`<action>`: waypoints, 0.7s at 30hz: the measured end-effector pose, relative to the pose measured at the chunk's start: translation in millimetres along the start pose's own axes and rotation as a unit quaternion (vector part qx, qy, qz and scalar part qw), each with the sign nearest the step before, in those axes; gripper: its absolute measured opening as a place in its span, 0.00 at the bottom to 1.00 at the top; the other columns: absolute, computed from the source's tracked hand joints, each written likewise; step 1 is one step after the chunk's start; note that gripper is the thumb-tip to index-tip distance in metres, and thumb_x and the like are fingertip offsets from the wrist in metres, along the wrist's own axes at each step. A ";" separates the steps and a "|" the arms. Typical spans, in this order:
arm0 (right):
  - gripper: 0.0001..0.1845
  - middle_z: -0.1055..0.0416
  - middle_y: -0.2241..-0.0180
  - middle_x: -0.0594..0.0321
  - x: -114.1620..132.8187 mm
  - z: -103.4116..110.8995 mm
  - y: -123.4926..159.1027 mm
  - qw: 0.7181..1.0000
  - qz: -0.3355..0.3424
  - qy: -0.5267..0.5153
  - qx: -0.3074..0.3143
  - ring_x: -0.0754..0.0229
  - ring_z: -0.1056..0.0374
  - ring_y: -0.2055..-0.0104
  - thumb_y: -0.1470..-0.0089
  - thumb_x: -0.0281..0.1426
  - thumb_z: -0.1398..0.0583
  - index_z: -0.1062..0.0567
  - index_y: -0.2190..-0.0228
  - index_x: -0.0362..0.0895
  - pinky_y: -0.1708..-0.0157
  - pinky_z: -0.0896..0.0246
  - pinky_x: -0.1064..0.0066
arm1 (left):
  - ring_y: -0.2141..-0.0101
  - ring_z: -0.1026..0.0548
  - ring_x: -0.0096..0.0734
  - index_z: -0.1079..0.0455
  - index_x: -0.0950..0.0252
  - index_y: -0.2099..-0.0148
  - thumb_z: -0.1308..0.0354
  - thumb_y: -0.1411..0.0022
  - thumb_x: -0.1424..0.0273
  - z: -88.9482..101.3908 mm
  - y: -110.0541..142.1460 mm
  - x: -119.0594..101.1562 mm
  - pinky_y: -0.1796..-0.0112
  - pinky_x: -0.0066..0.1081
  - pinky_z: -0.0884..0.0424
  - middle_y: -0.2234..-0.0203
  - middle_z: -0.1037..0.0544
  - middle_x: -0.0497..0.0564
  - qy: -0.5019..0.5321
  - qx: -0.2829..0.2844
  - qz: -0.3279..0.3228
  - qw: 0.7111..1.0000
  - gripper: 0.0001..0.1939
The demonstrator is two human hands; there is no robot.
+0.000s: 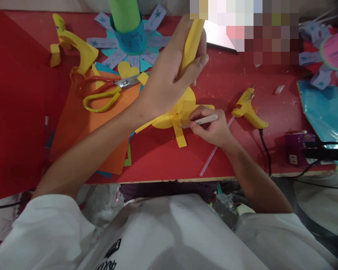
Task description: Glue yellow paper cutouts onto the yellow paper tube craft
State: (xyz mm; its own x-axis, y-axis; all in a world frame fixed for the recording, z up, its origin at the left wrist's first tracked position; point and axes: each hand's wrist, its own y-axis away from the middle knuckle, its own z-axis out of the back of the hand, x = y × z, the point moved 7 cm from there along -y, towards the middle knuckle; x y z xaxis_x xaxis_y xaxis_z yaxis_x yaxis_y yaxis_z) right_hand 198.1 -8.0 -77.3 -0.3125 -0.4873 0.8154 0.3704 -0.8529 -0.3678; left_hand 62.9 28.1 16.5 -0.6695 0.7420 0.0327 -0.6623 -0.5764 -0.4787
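My left hand (169, 75) is closed around a yellow paper piece (192, 48), rolled or folded, raised over the table. Pinched in my right hand (212, 129) is a slim white stick (205, 119) that looks like a pen. Its tip is at a yellow paper flower shape (163, 121) with strips sticking outward. One yellow strip (180, 137) points towards the table's front edge. My left hand and forearm cover part of the flower shape. Scissors (108, 92) with red and yellow handles lie beside my left forearm, on orange paper (84, 131).
A yellow glue gun (246, 108), with a clear glue stick (210, 161), lies right of my right hand. Near the right edge stands a purple power box (298, 148). Behind are a green-and-blue paper tube craft (131, 37), a yellow tape dispenser (79, 48) and a pink tube craft (336, 48).
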 end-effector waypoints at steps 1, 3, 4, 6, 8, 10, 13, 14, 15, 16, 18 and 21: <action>0.04 0.23 0.73 0.66 1.2 2.2 0.5 1.000 0.003 0.003 -0.006 0.64 0.34 0.76 0.41 0.32 0.33 0.22 0.69 0.48 0.75 0.42 0.68 | 0.59 0.15 0.28 0.20 0.62 0.39 0.66 0.18 0.75 2.8 -0.2 3.2 0.65 0.26 0.24 0.48 0.18 0.54 0.021 -0.016 0.024 0.999 0.31; 0.06 0.24 0.74 0.66 2.6 5.5 1.8 1.000 0.000 0.007 -0.010 0.64 0.36 0.77 0.40 0.33 0.32 0.22 0.69 0.48 0.76 0.42 0.67 | 0.60 0.16 0.24 0.21 0.63 0.39 0.67 0.18 0.76 4.6 -0.1 4.8 0.65 0.24 0.24 0.48 0.18 0.53 0.018 -0.021 0.031 0.999 0.31; 0.06 0.25 0.75 0.66 2.7 6.3 2.6 1.000 -0.005 0.007 -0.008 0.64 0.37 0.77 0.39 0.33 0.32 0.22 0.69 0.48 0.76 0.43 0.67 | 0.58 0.16 0.25 0.21 0.65 0.39 0.67 0.18 0.77 2.1 0.2 1.9 0.64 0.23 0.25 0.47 0.19 0.54 -0.014 -0.002 0.005 1.000 0.31; 0.07 0.25 0.75 0.66 3.1 6.5 3.9 1.000 -0.011 0.000 0.000 0.64 0.37 0.78 0.38 0.34 0.32 0.22 0.69 0.49 0.77 0.43 0.67 | 0.50 0.15 0.32 0.19 0.70 0.43 0.68 0.20 0.77 -10.8 3.3 -8.0 0.63 0.24 0.26 0.47 0.19 0.54 -0.118 0.075 -0.087 0.986 0.32; 0.07 0.24 0.75 0.66 3.6 5.1 4.5 1.000 -0.008 -0.014 0.009 0.64 0.36 0.77 0.38 0.34 0.32 0.22 0.69 0.49 0.76 0.42 0.67 | 0.43 0.17 0.45 0.17 0.72 0.51 0.63 0.20 0.73 -25.7 10.2 -15.4 0.64 0.26 0.26 0.52 0.17 0.54 -0.196 0.152 -0.175 0.953 0.30; 0.07 0.23 0.74 0.66 3.5 2.7 4.5 1.000 -0.005 -0.025 0.018 0.64 0.34 0.77 0.38 0.35 0.32 0.22 0.68 0.49 0.76 0.42 0.68 | 0.43 0.17 0.47 0.16 0.69 0.58 0.56 0.21 0.70 -27.9 11.1 -16.5 0.66 0.25 0.26 0.57 0.16 0.54 -0.197 0.158 -0.185 0.950 0.26; 0.07 0.22 0.72 0.65 2.3 -1.9 4.1 0.999 -0.011 -0.037 0.037 0.63 0.33 0.76 0.37 0.36 0.33 0.21 0.67 0.48 0.76 0.41 0.69 | 0.50 0.15 0.34 0.16 0.66 0.54 0.58 0.22 0.78 -11.1 2.4 -8.4 0.67 0.22 0.26 0.50 0.17 0.52 -0.128 0.063 -0.088 0.986 0.26; 0.07 0.22 0.72 0.65 2.1 -3.2 4.0 0.998 -0.013 -0.042 0.043 0.63 0.33 0.75 0.37 0.36 0.33 0.21 0.67 0.48 0.76 0.41 0.69 | 0.52 0.14 0.31 0.17 0.65 0.51 0.62 0.22 0.80 -6.5 0.5 -5.4 0.68 0.21 0.26 0.47 0.18 0.52 -0.114 0.040 -0.059 0.991 0.28; 0.07 0.21 0.72 0.65 2.0 -4.3 3.9 0.998 -0.015 -0.048 0.048 0.64 0.33 0.75 0.37 0.36 0.33 0.21 0.67 0.48 0.76 0.40 0.70 | 0.52 0.14 0.29 0.18 0.65 0.48 0.65 0.23 0.80 -3.6 -0.8 -3.0 0.68 0.20 0.27 0.45 0.19 0.51 -0.105 0.027 -0.036 0.993 0.31; 0.07 0.21 0.71 0.65 2.0 -5.2 3.9 0.997 -0.015 -0.054 0.051 0.64 0.33 0.75 0.37 0.36 0.33 0.20 0.67 0.47 0.76 0.40 0.70 | 0.53 0.14 0.29 0.19 0.65 0.46 0.69 0.22 0.80 -2.1 -1.7 -1.1 0.69 0.19 0.28 0.44 0.20 0.51 -0.093 0.023 -0.020 0.995 0.33; 0.07 0.21 0.71 0.65 2.5 -6.8 3.7 0.996 -0.010 -0.063 0.058 0.64 0.32 0.75 0.37 0.35 0.32 0.20 0.67 0.47 0.74 0.39 0.70 | 0.54 0.14 0.28 0.21 0.65 0.43 0.73 0.20 0.77 -1.4 -2.2 2.3 0.69 0.19 0.27 0.45 0.21 0.52 -0.037 0.019 0.012 0.999 0.35; 0.05 0.20 0.70 0.66 2.9 -9.0 3.3 0.995 0.000 -0.076 0.066 0.65 0.32 0.74 0.38 0.34 0.32 0.20 0.66 0.47 0.73 0.38 0.71 | 0.59 0.15 0.28 0.23 0.62 0.39 0.68 0.17 0.70 0.8 -0.4 10.5 0.68 0.25 0.22 0.49 0.20 0.53 0.123 -0.022 0.077 0.989 0.30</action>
State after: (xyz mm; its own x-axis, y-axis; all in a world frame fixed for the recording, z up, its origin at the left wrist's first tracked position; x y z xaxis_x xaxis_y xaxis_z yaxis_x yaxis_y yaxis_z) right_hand 190.6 -13.8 -80.1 -0.1807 -0.4447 0.8772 0.4855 -0.8160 -0.3137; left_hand 55.9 35.8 17.7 -0.6553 0.7107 -0.2559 -0.5397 -0.6776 -0.4996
